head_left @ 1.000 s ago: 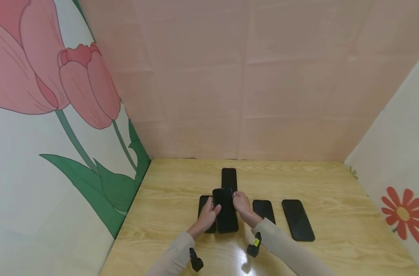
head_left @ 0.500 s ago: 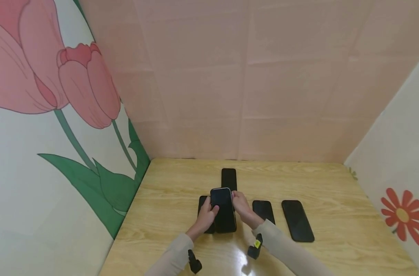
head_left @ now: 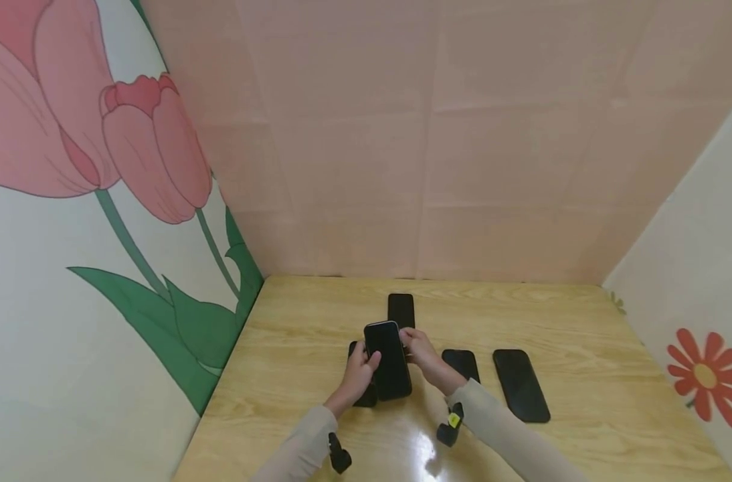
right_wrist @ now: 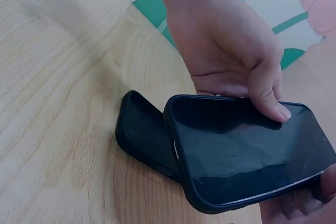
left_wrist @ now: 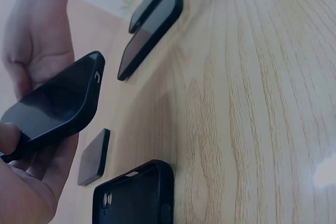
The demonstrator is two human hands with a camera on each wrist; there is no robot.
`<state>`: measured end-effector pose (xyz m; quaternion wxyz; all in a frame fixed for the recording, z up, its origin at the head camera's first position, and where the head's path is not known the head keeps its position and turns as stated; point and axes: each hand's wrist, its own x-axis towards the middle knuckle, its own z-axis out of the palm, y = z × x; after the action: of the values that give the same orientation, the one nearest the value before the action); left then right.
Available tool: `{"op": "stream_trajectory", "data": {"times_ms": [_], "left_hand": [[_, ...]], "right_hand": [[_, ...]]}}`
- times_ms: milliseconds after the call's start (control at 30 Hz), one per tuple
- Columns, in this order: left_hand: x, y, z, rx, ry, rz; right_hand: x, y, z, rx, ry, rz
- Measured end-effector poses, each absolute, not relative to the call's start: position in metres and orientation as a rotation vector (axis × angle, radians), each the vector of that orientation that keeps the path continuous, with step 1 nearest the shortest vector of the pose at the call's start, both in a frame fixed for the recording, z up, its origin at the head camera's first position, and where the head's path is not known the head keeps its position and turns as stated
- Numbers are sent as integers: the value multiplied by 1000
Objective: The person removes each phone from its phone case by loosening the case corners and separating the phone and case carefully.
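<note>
A smartphone in a black case is raised above the table, tilted, with its dark screen up. My left hand grips its left edge, thumb over the screen, as the right wrist view also shows on that hand. My right hand pinches the upper right edge; in the right wrist view its fingers are at the corner, partly out of frame. Beneath the phone lies an empty black phone case, hollow side up with a camera cutout; the left hand and phone partly cover it in the head view.
Behind the phone lies a dark flat phone-like slab. To the right are two more, one partly behind the right forearm and one farther right. The wooden table meets a pink back wall and flower-printed side walls.
The phone has shifted slightly left and up, away from me, with both hands moving along. The right fingers have moved a little up its edge. The other things lie where they were.
</note>
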<state>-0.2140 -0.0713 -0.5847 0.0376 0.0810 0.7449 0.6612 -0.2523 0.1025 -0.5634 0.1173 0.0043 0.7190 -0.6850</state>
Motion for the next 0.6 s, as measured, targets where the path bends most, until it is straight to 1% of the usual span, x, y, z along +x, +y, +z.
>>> {"op": "stream_trajectory", "data": {"times_ms": [200,267,367,600], "left_hand": [[-203,-73,-554,248,2264,2036],[-200,-74,-549,249,2276,2019],[-201,-75,-551,245,2274,2016],[-215,-74,-582,192,2272,2039]], "right_hand": [[-255,104,-564,24,2078,-1971],[-255,104,-564,29,2086,-1961],[-254,104,-566,41,2115,-1938],[-252,104,-566,47,2144,-1912]]}}
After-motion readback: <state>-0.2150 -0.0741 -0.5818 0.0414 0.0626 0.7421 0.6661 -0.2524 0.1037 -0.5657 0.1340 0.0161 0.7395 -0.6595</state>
